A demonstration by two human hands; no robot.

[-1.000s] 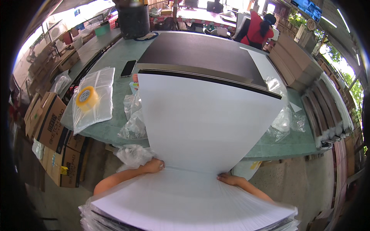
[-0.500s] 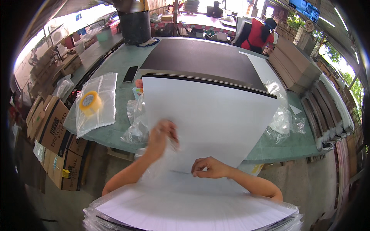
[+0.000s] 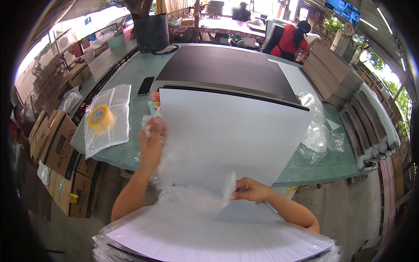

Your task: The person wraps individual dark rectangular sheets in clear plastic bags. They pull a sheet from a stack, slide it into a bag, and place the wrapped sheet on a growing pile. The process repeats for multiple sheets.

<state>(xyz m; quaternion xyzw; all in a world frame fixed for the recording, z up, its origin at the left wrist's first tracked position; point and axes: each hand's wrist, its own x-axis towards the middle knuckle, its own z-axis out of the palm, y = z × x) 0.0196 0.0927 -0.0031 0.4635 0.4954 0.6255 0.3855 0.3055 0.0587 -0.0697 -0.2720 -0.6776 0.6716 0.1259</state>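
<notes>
The large white sheet (image 3: pixel 235 135) looks smooth and matt, the plastic film (image 3: pixel 192 196) crinkled and glossy, the cartons (image 3: pixel 59 146) matt cardboard.

The left grip (image 3: pixel 152 142) has gone from the lower left corner of the white sheet (image 3: pixel 235 135), up past its front in a blur, out to its left edge – now with clear film (image 3: pixel 187 196) in its fingers. The right grip (image 3: pixel 251 190) has left the fold line at lower right, shifted inward, then slightly back out, and now pinches an upright tuft of film. That film, earlier bunched by the left forearm, now spreads rumpled between both – across the sheet's lower part.
</notes>
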